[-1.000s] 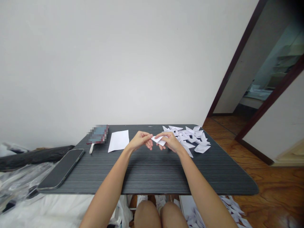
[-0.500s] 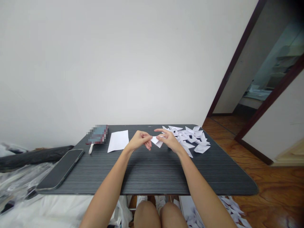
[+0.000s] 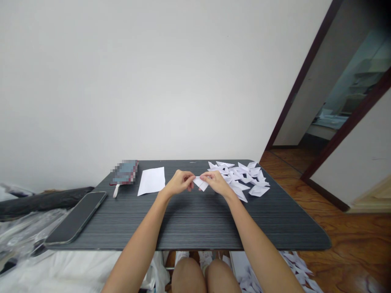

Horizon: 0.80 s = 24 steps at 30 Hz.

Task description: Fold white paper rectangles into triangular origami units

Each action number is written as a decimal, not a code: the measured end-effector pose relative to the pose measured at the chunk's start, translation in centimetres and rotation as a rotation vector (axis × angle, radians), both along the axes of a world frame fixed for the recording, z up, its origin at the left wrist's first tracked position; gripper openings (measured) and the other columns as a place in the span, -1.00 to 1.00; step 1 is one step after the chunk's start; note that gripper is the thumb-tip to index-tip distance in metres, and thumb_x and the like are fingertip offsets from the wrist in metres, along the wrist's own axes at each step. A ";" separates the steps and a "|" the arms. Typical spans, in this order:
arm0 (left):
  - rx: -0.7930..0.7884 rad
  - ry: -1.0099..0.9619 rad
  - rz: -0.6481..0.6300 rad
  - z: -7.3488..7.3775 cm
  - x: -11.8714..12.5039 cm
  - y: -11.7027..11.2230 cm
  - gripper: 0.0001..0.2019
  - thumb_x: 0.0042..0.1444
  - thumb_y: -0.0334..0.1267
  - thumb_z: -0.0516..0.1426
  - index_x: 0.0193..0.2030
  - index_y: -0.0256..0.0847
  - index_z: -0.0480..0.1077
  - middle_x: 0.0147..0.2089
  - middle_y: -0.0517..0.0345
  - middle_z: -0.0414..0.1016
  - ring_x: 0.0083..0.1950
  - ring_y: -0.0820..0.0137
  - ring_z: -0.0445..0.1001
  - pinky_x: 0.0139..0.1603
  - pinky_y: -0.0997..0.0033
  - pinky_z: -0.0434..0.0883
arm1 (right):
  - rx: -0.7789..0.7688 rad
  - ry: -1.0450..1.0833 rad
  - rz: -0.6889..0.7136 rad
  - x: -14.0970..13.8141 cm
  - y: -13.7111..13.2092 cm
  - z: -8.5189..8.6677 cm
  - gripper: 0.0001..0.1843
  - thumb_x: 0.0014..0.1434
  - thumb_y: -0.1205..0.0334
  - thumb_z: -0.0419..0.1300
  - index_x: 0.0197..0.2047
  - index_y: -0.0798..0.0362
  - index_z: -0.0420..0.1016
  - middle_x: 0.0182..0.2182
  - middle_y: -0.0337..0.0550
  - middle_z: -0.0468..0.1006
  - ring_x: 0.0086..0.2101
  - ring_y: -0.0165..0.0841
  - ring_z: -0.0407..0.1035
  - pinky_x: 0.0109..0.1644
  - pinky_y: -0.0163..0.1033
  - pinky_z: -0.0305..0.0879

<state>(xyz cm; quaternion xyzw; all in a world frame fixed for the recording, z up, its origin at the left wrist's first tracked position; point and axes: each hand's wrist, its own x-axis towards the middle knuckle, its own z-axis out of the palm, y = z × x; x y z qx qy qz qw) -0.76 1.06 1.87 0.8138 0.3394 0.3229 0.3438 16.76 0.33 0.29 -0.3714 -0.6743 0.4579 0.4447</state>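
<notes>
**Entry: both hands closed on the folded paper**

Change noted: half a second ago my right hand (image 3: 217, 182) had its first finger lifted and the others spread. Now those fingers are curled down, and they pinch the right end of the small folded paper (image 3: 202, 183). My left hand (image 3: 179, 184) has kept its pinch on the left end. The hands sit closer together. The paper is held between them just above the far middle of the bench (image 3: 189, 221), its point hanging down. I read this as a crease being pressed, with a firm two-sided hold.

Count:
- folded paper in hand: 1
- flat white sheet (image 3: 152, 180), left of my hands: 1
- phone (image 3: 76, 217), near left corner, face down or dark: 1
- small book (image 3: 126, 172), far left, blurred: 1, with a white pen-like thing (image 3: 115, 191) beside it
- pile of folded pieces (image 3: 241, 179), far right, touching and overlapping: well over a dozen, exact number not readable
- more pieces on the floor (image 3: 295, 268), near right: several, partly hidden
</notes>
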 end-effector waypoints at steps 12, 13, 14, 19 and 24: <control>-0.176 -0.459 -0.059 0.0 0.5 1.1 -0.69 0.00 -0.17 0.06 -0.23 -0.42 0.35 -0.48 0.07 0.43 -0.49 0.44 0.41 -0.42 0.45 0.36 | -0.040 0.256 -0.014 -0.4 0.5 -0.6 -0.73 0.01 0.11 0.07 -0.25 0.09 0.36 -0.61 -0.25 0.44 -0.70 -0.46 0.29 -0.66 -0.38 0.13; -0.155 -0.467 -0.032 -0.1 0.5 1.1 -0.71 -0.02 -0.18 0.08 -0.26 -0.41 0.37 -0.45 0.06 0.44 -0.47 0.45 0.40 -0.39 0.45 0.36 | -0.036 0.262 -0.018 -0.5 0.5 -0.6 -0.72 -0.01 0.12 0.10 -0.23 0.08 0.36 -0.57 -0.25 0.45 -0.69 -0.48 0.29 -0.67 -0.40 0.11; -0.136 -0.476 -0.005 -0.2 0.6 1.2 -0.73 -0.03 -0.19 0.10 -0.29 -0.40 0.38 -0.41 0.06 0.45 -0.44 0.45 0.40 -0.37 0.45 0.36 | -0.027 0.262 -0.024 -0.5 0.5 -0.6 -0.72 -0.03 0.13 0.12 -0.23 0.07 0.36 -0.53 -0.24 0.46 -0.67 -0.49 0.29 -0.67 -0.41 0.10; -0.080 -0.508 0.059 -0.6 0.9 1.2 -0.80 -0.05 -0.23 0.11 -0.36 -0.35 0.42 -0.34 0.07 0.45 -0.32 0.41 0.40 -0.23 0.41 0.35 | -0.013 0.263 -0.118 -0.7 0.7 -0.8 -0.73 -0.11 0.16 0.19 -0.29 0.09 0.41 -0.54 -0.26 0.42 -0.65 -0.55 0.19 -0.67 -0.44 0.04; -0.026 -0.486 0.108 -0.8 0.9 1.2 -0.80 -0.06 -0.22 0.11 -0.38 -0.34 0.42 -0.38 0.08 0.43 -0.35 0.42 0.38 -0.26 0.42 0.33 | -0.091 0.338 -0.119 -0.8 0.8 -1.1 -0.71 -0.16 0.15 0.23 -0.31 0.08 0.43 -0.54 -0.25 0.41 -0.63 -0.55 0.17 -0.65 -0.42 0.01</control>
